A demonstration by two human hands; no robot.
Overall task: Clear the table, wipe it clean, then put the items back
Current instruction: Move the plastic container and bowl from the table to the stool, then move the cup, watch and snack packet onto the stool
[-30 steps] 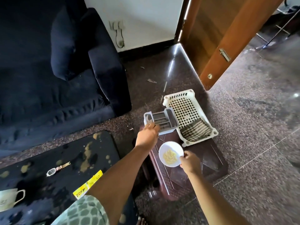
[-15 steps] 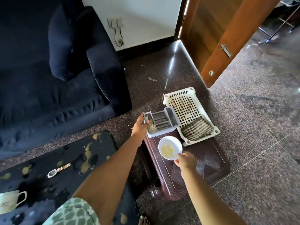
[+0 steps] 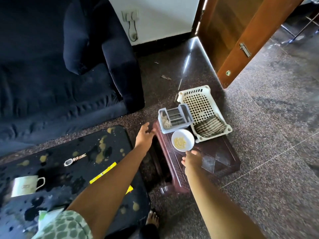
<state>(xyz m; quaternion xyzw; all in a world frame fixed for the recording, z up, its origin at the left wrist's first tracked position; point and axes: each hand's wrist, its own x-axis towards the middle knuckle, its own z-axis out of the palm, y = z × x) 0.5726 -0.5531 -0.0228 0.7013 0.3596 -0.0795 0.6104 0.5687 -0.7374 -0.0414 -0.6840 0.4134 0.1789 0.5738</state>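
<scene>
Left hand (image 3: 145, 135): grip released, fingers spread, just beside the grey plastic divided tray (image 3: 175, 118) and clear of it.
Right hand (image 3: 191, 160): grip relaxed at the near rim of the small white bowl of yellow crumbs (image 3: 183, 142), which sits on the dark red plastic stool (image 3: 215, 161).
Awaiting clearing: gold wristwatch (image 3: 74, 159), white mug (image 3: 27, 185) and yellow packet (image 3: 103, 173) lie on the stained black surface (image 3: 57, 173).
Risk: the tray appears to overhang the crowded stool's corner, so a knock from either arm could tip it.
Change: half a second ago both hands held tray and bowl; both have let go.
</scene>
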